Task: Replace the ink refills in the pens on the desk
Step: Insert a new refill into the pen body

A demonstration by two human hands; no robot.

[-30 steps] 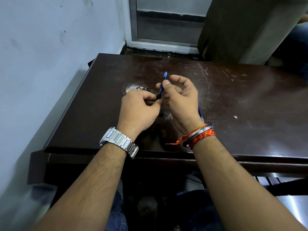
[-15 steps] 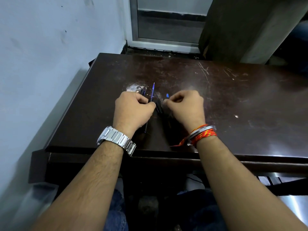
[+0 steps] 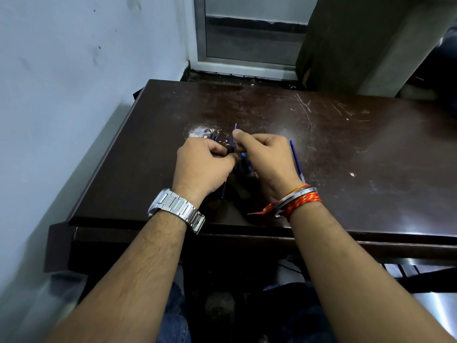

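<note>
Two hands, one desk, one loose refill, one wristwatch.

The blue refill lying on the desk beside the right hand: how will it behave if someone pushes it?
The blue refill is thin and round, so it probably rolls easily on the smooth desk. It looks light and may bend slightly when pinched.

The desk lies bare to the right and far side, so a hand could pass freely there. On the left the wall runs close along the desk edge, and a dark post stands past the far right corner. A loose refill lies just right of the right hand.
</note>
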